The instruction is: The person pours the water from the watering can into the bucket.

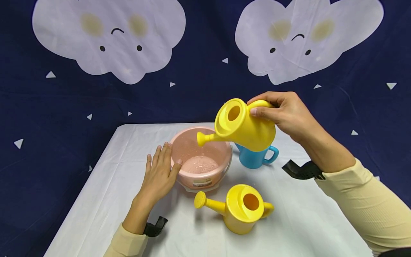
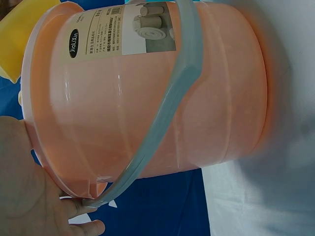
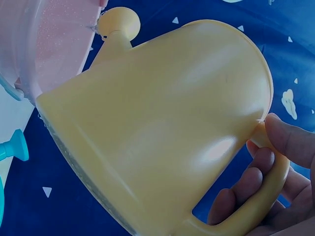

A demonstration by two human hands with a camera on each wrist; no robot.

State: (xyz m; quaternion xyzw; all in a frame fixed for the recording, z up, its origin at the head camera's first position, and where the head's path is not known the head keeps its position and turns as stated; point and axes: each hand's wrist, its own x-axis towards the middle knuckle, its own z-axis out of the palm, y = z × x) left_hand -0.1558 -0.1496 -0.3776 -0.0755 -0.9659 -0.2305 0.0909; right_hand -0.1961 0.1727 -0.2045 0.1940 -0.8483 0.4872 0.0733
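Yellow can [image 1: 252, 130] in R hand [image 1: 290, 112]

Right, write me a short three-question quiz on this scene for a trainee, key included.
1. True or false: the right hand holds a yellow watering can with its spout above the pink bucket.
2. What does the left hand touch? A) a can's handle; B) the bucket's rim; C) a can's spout.
3. How many watering cans show in the head view?

Key: 1 true; 2 B; 3 three: the held one, a second yellow can and a blue can.
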